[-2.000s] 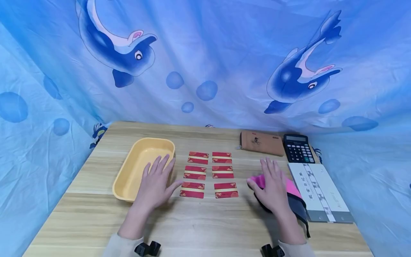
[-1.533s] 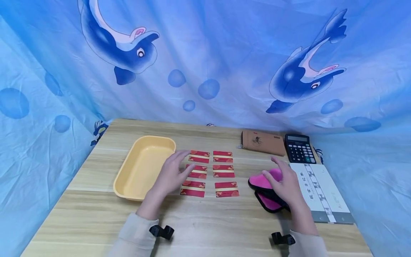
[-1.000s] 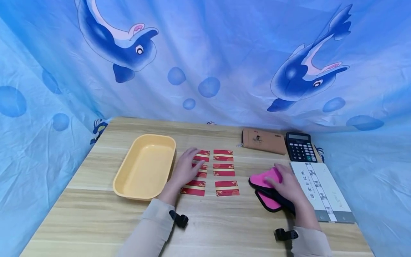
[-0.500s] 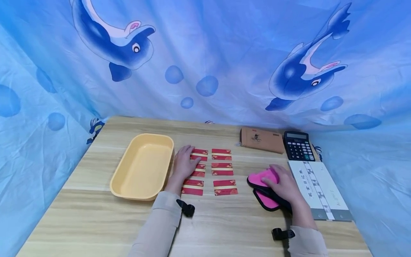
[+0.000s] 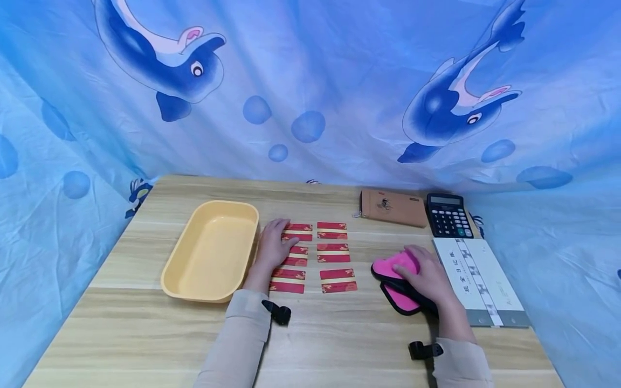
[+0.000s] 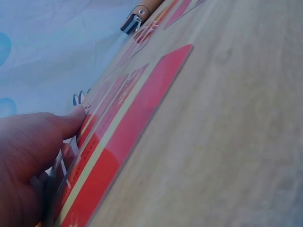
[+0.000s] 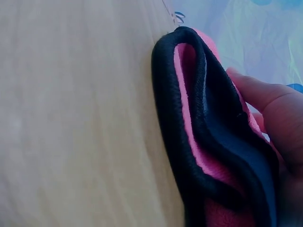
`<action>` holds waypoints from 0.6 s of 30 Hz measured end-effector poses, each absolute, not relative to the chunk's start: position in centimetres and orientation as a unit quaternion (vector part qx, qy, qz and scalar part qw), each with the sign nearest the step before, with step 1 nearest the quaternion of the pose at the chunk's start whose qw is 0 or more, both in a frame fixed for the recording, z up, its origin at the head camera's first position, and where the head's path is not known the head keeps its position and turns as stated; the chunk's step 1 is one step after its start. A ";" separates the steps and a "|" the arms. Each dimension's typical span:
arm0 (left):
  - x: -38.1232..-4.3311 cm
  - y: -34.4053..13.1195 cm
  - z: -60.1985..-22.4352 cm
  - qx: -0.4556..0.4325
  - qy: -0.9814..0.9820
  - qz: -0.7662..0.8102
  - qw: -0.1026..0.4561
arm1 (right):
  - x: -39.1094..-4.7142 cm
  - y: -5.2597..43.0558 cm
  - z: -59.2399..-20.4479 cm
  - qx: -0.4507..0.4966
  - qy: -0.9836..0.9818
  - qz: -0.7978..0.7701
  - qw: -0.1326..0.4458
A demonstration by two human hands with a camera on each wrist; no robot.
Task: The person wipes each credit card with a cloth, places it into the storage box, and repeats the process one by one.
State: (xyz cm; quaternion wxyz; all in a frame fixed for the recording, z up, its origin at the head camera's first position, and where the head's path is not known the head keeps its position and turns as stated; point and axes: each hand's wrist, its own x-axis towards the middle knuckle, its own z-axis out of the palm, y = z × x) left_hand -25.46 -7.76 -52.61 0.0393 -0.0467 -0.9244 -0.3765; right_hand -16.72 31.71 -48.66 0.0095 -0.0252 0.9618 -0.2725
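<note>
My left hand (image 5: 273,245) reaches past the tray to the far-left red card (image 5: 299,235). In the left wrist view its thumb (image 6: 73,120) lies extended along the cards, and the fingers are mostly hidden. Several red cards with pale yellow stripes lie flat in two columns, including the near-right red card (image 5: 338,281). My right hand (image 5: 429,275) grips a folded pink cloth piece (image 5: 398,264) with thick black edging. In the right wrist view the cloth's layers gape towards the camera, and the thumb presses its outer pink side.
A yellow tray (image 5: 170,283) stands left of the cards. At the back right lie a brown zip wallet (image 5: 395,209) and a black calculator (image 5: 448,217). A white-and-grey book (image 5: 485,285) lies right of my right hand. A blue dolphin-print curtain (image 5: 310,70) hangs behind the wooden table (image 5: 335,345).
My left hand has moved from the tray's edge to the far-left card. My right hand has turned and curled round the pink cloth, which now stands more folded. The cards stay in place.
</note>
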 end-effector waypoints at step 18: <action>-25.6 -7.6 -52.5 -0.034 -0.916 -0.397 0.058 | -16.6 31.6 -49.3 -0.027 0.961 -0.275 -0.010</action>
